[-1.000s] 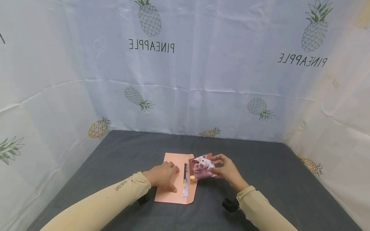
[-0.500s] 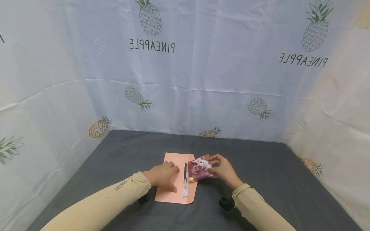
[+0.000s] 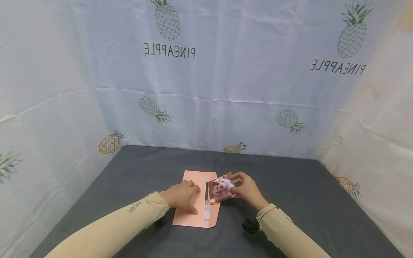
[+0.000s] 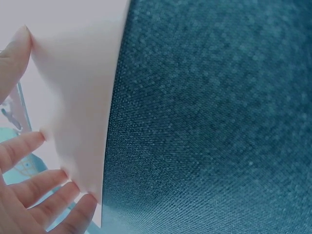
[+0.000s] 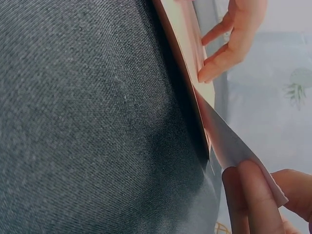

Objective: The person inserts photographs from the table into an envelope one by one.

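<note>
A pink envelope (image 3: 189, 219) lies flat on the dark table with its flap side to the right. My left hand (image 3: 183, 196) rests on it, fingers spread; the left wrist view (image 4: 44, 195) has the fingertips touching the paper. My right hand (image 3: 249, 191) pinches a hamster picture card (image 3: 222, 190) by its right side, thumb on one face and fingers on the other. The card is tilted, its left edge down at the envelope's right part. A narrow strip of other cards (image 3: 207, 206) shows at the envelope's opening.
Dark grey cloth (image 3: 284, 179) covers the table around the envelope. White curtains (image 3: 206, 71) with pineapple prints stand behind and at both sides. A black wrist camera (image 3: 251, 226) sits under the right wrist.
My right hand has moved slightly left, bringing the hamster card's left edge closer to the strip of cards at the opening. The left hand and the envelope have stayed in place.
</note>
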